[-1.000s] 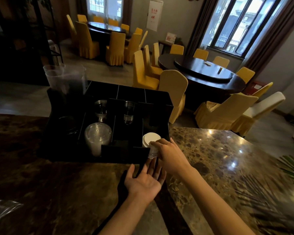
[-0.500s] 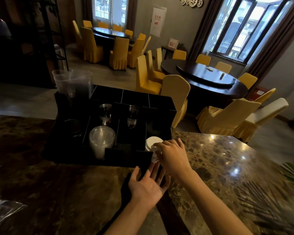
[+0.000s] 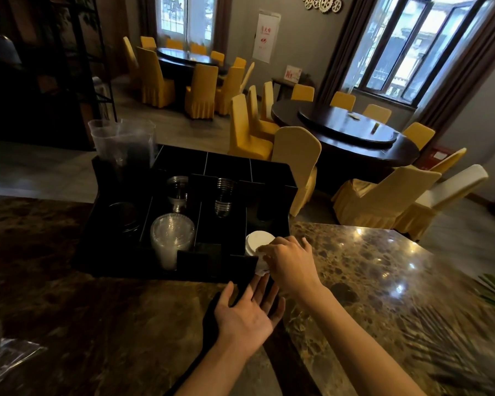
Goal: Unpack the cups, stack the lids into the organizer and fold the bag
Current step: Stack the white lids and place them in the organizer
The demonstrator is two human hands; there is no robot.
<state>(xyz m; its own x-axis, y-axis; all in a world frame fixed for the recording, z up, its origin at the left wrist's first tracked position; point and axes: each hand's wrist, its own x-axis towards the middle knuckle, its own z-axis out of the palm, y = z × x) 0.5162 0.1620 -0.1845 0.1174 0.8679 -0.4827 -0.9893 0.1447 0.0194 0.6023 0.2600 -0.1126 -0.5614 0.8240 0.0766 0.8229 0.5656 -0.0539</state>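
Curled over the stack of white round plastic lids (image 3: pixel 259 242), my right hand (image 3: pixel 290 261) has its fingertips pressed on the top lid and its grip closed around the stack's right side. That stack sits in the front right compartment of the black divided plastic organizer (image 3: pixel 280 178), just right of centre in the frame. My left hand (image 3: pixel 247 315) lies palm up with the fingers spread apart, gripping nothing, directly below the right hand and just in front of the organizer. Left of the white stack, a stack of clear domed plastic lids (image 3: pixel 172 238) fills another front compartment. Clear plastic cups (image 3: pixel 120 147) stand tall at the organizer's rear left corner. Everything rests on the dark brown marbled stone surface (image 3: pixel 369 281). At the lower left edge lies a crumpled clear plastic bag (image 3: pixel 9 358).
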